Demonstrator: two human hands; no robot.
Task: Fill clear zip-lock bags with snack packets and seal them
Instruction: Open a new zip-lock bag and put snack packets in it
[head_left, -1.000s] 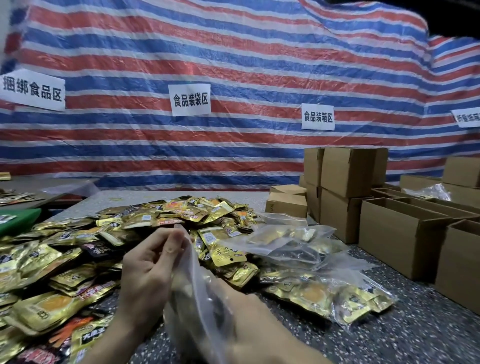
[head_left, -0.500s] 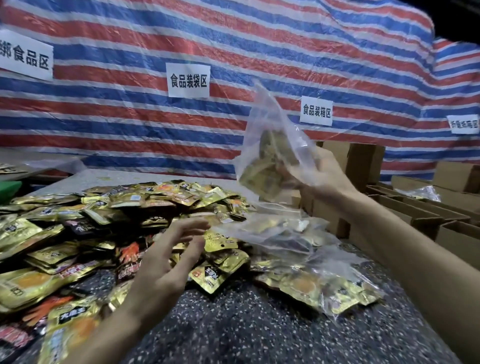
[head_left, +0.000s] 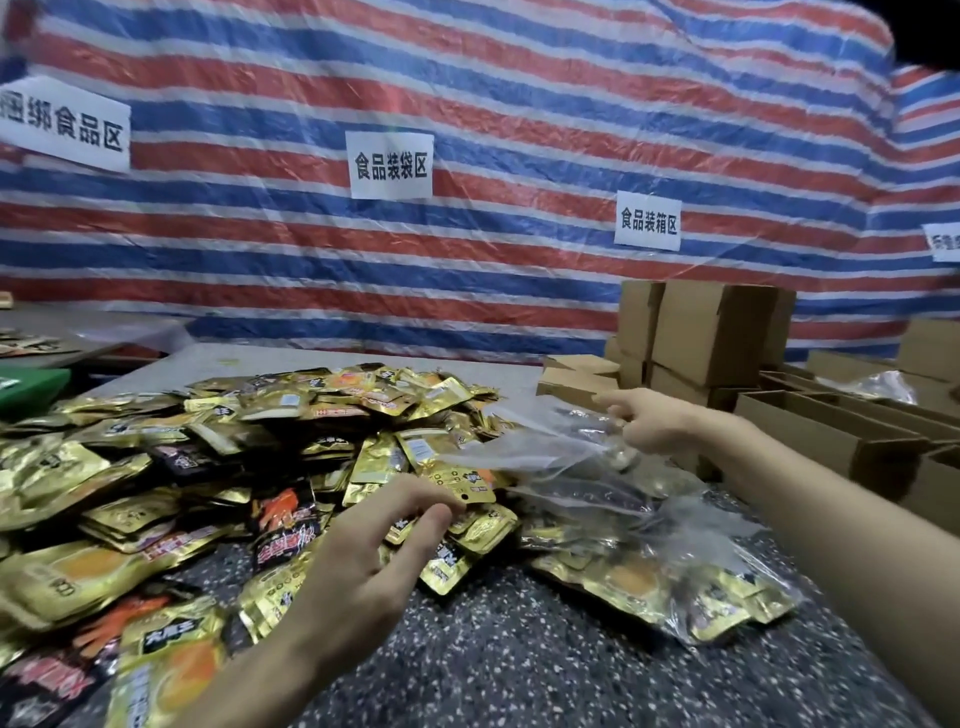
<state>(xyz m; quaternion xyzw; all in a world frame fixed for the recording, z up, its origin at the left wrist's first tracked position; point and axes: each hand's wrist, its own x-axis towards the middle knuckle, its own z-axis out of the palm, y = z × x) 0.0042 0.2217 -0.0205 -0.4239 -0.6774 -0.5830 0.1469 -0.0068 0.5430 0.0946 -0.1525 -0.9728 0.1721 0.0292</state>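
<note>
Obs. 1: left hand (head_left: 374, 551) hovers over the near right edge of the heap of gold foil snack packets (head_left: 311, 431). Its fingers are loosely spread and hold nothing. 1.0 s ago it was at the mouth of a bag; now it is free and low over loose stock.

Obs. 2: stack of filled clear zip-lock bags (head_left: 649, 577) lies on the dark speckled tabletop (head_left: 519, 649), touching the heap's right side.

Obs. 3: the clear filled bag (head_left: 561, 447) that was held up in the air 0.5 s ago now lies on top of that stack, just right of the heap.

Obs. 4: right hand (head_left: 652, 428) is at that bag's far right end. The index finger points out and the other fingers are curled. Cannot tell whether it pinches the plastic or has let go.

Obs. 5: brown cardboard boxes (head_left: 717, 332) stand right of and beyond the heap. The red, white and blue striped tarpaulin (head_left: 467, 104) hangs behind it.

Reading: 1 bag cycle looks closed, with the bag set down among the finished ones. The left hand seems placed to begin the next fill. No empty bag is visible near it, so fetching 1 is probably the next need.
</note>
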